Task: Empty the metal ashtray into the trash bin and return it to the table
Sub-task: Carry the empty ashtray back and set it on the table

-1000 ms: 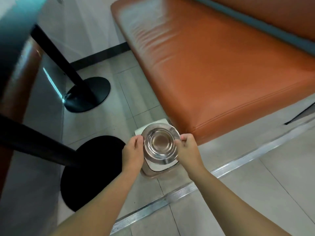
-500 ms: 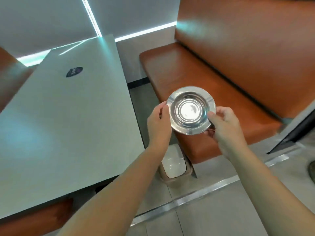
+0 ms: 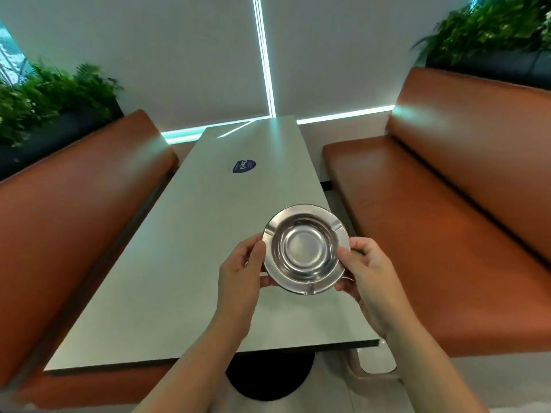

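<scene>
Gripping shiny empty metal ashtray (image 3: 306,248) by rim, left hand (image 3: 241,274), right hand (image 3: 368,271)

One metal ashtray (image 3: 306,249), held between two hands, left hand (image 3: 241,277) and right hand (image 3: 368,274); one grey table (image 3: 185,263) with one blue sticker (image 3: 244,166); two orange benches, left bench (image 3: 74,222) and right bench (image 3: 441,228); two planters of greenery, far left planter (image 3: 47,99) and far right planter (image 3: 489,28); one trash bin (image 3: 377,363) near right
</scene>
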`<move>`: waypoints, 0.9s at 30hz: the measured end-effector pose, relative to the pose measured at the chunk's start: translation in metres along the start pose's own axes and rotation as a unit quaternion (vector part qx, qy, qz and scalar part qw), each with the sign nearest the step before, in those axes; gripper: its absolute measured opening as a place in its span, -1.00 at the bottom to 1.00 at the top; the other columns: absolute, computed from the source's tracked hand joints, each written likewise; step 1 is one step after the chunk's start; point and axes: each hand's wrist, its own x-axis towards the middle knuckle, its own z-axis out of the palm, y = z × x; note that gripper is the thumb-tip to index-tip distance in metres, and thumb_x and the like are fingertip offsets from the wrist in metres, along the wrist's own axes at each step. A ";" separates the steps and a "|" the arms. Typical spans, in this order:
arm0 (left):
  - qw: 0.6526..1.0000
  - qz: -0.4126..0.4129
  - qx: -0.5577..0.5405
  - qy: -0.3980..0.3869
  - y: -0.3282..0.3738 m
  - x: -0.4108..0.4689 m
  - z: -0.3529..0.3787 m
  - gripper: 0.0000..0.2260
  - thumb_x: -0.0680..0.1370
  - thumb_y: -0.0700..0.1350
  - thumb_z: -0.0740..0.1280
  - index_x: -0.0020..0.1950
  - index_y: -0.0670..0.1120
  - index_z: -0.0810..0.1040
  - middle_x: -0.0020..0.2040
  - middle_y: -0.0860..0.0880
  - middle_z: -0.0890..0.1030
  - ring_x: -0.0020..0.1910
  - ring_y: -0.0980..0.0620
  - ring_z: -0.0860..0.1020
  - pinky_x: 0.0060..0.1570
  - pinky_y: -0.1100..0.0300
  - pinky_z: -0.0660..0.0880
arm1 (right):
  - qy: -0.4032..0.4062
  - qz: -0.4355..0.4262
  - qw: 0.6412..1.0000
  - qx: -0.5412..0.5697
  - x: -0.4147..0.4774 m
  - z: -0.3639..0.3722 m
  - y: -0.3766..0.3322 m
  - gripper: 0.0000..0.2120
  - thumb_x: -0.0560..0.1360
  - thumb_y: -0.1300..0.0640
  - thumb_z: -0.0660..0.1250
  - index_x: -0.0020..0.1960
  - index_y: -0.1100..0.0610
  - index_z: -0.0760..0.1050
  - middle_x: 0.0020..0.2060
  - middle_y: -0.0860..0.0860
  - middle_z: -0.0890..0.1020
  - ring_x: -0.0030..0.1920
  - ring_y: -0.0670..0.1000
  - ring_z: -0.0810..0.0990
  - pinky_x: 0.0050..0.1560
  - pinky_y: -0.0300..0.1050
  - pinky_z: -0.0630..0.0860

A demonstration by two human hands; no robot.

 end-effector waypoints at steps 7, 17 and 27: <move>1.000 0.004 0.007 0.028 0.004 0.080 -0.103 -0.84 0.53 -0.08 0.22 -0.13 0.13 0.56 -0.14 -0.02 0.65 -0.30 0.11 0.64 -0.41 0.29 0.56 | -0.011 0.002 1.000 -0.015 0.054 0.129 0.012 -0.92 0.51 0.13 0.24 0.00 0.09 0.43 -0.24 0.05 0.59 -0.33 -0.04 0.48 -0.41 -0.23 0.44; 0.999 -0.010 -0.028 0.016 0.000 0.198 -0.151 -0.85 0.54 -0.08 0.20 -0.11 0.11 0.53 -0.10 0.00 0.64 -0.15 0.07 0.62 -0.42 0.37 0.54 | 0.009 0.001 0.999 -0.041 0.144 0.214 0.010 -0.97 0.50 0.13 0.24 -0.07 0.02 0.40 -0.26 0.03 0.57 -0.32 -0.05 0.49 -0.39 -0.23 0.45; 0.999 -0.019 -0.023 0.037 -0.015 0.331 -0.140 -0.83 0.54 -0.13 0.20 -0.11 0.06 0.56 -0.15 -0.01 0.65 -0.19 0.05 0.63 -0.42 0.32 0.57 | -0.015 0.024 0.997 -0.076 0.285 0.242 0.007 -0.96 0.51 0.12 0.25 -0.05 0.04 0.40 -0.29 -0.01 0.54 -0.37 -0.08 0.48 -0.43 -0.25 0.45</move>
